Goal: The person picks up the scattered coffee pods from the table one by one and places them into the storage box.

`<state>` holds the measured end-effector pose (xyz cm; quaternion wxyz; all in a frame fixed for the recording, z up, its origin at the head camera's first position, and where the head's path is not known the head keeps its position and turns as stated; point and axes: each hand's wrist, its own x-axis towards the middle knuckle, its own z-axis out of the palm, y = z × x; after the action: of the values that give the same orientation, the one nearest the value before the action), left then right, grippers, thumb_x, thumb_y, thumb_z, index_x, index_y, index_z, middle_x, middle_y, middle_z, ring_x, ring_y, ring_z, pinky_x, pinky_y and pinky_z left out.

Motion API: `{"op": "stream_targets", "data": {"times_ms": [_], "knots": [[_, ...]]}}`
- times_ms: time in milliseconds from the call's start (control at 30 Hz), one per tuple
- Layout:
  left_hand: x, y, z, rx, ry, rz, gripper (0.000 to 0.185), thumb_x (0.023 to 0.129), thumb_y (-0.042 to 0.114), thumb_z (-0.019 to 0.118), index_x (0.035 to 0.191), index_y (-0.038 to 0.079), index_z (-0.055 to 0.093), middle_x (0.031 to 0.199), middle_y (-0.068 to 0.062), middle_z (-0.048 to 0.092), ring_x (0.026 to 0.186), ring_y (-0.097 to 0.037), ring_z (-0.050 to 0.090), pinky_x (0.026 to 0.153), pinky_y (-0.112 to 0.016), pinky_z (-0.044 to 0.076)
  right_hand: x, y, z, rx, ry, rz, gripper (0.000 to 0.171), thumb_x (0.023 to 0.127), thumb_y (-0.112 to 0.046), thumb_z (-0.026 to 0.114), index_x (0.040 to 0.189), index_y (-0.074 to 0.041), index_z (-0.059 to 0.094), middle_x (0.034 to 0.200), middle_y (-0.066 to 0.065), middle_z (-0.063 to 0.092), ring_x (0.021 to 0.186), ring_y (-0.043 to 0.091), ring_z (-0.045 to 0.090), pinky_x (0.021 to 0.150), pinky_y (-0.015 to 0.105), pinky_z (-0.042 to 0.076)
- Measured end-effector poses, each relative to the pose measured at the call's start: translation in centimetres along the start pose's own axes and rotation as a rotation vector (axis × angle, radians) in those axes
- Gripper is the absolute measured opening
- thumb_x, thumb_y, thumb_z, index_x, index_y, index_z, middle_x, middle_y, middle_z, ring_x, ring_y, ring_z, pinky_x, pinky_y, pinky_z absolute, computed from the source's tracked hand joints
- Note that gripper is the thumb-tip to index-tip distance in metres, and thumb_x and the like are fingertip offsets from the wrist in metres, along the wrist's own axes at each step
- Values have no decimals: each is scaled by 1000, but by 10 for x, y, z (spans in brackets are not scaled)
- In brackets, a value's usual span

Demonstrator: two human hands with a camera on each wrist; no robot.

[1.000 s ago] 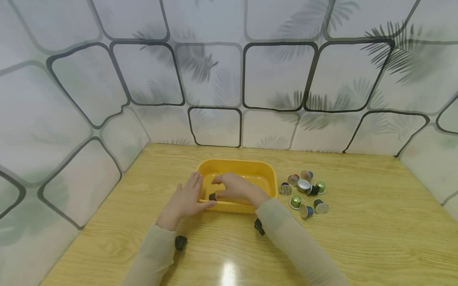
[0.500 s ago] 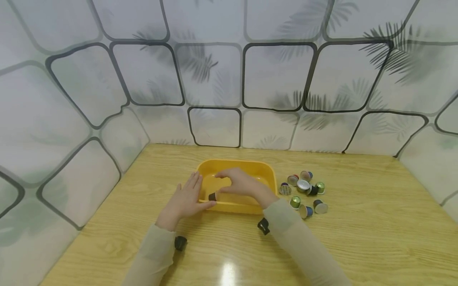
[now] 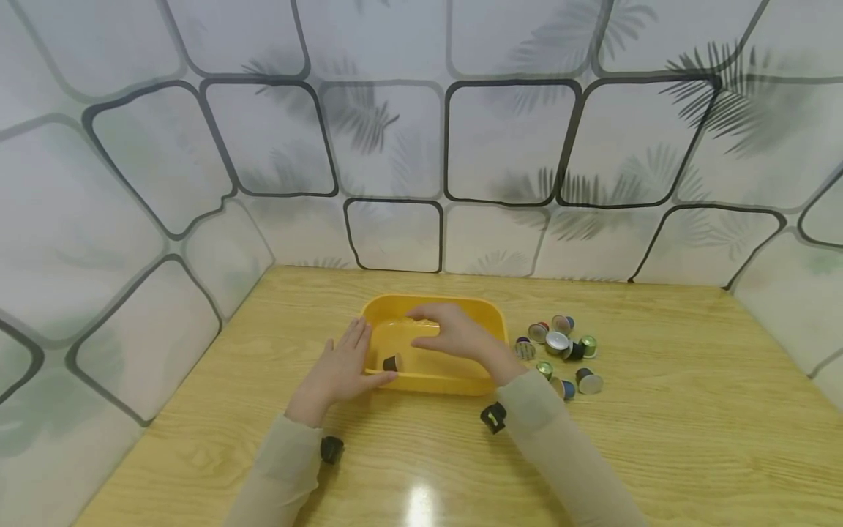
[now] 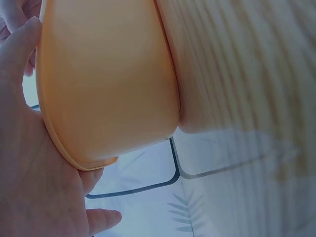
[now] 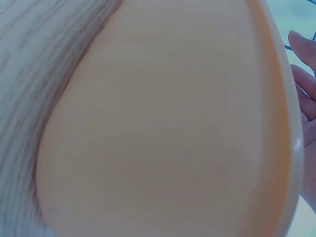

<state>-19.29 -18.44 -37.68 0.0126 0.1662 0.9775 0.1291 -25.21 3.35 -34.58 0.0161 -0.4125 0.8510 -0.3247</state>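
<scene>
Pale wall panels printed with dark rounded outlines and faint palm shadows close in our light wooden table [image 3: 658, 410] on the far side and on both the left and right.

Near the middle of the table sits our yellow rectangular plastic tub [image 3: 490, 318]. A small dark coffee capsule [image 3: 391, 362] lies inside it, in the near left corner, close to the wall.

Our left hand [image 3: 339, 369] rests flat against the tub's left wall, fingers straight and close together, with the thumb lying along the near rim beside the capsule. The left wrist view shows the palm [image 4: 34, 163] pressed to the tub's outer wall [image 4: 108, 79].

Our right hand [image 3: 454, 337] hovers above the inside of the tub, to the right of the capsule and apart from it. Its fingers are loosely curved, thumb and forefinger parted, and they hold nothing that we can see. The right wrist view shows little but the tub's smooth yellow surface [image 5: 163, 128].

To the right of the tub, a cluster of small coloured foil capsules [image 3: 560, 348] lies on the table, some on their sides.
</scene>
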Motion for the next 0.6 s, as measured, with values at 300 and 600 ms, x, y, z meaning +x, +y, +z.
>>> {"op": "stream_targets", "data": {"times_ms": [300, 600], "knots": [[1, 0, 0, -2, 6, 1, 99, 78, 67, 41, 138, -7, 16, 144, -20, 8, 132, -29, 4, 97, -59, 14, -11, 4, -12, -21, 37, 2, 45, 81, -19, 65, 118, 3, 53, 116, 13, 55, 106, 27, 51, 89, 38, 41], [0, 0, 1, -2, 11, 2, 99, 78, 68, 40, 139, -6, 15, 145, -19, 7, 132, -29, 4, 98, -59, 14, -24, 13, -21, -23, 62, 21, 45, 81, -20, 66, 118, 2, 53, 117, 13, 55, 107, 27, 50, 89, 38, 40]]}}
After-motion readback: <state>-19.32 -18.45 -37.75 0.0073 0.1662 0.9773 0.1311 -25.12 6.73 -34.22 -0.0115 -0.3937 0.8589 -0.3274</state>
